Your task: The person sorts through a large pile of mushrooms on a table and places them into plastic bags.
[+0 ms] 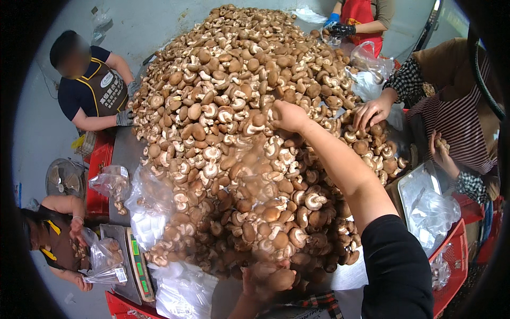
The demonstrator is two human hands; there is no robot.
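Note:
A huge heap of shiitake mushrooms [223, 107] covers the metal table, brown caps and pale stems mixed. My right hand [290, 115] reaches far across into the middle of the heap, its curled fingers against the mushrooms; whether they grip one is hidden. Close to my body, at the near edge, my left hand [251, 282] holds a few mushrooms [281, 280], palm up and slightly blurred. Between the two hands lie more loose mushrooms [275, 235], some in shadow under my right arm.
Co-workers stand left, far right and right; one person's hand [373, 111] touches mushrooms nearby. Left are a scale [137, 263], plastic bags [185, 289] and a bagged portion of mushrooms [109, 181]. On the right, a metal tray [414, 179] holds plastic bags beside a red crate [458, 255].

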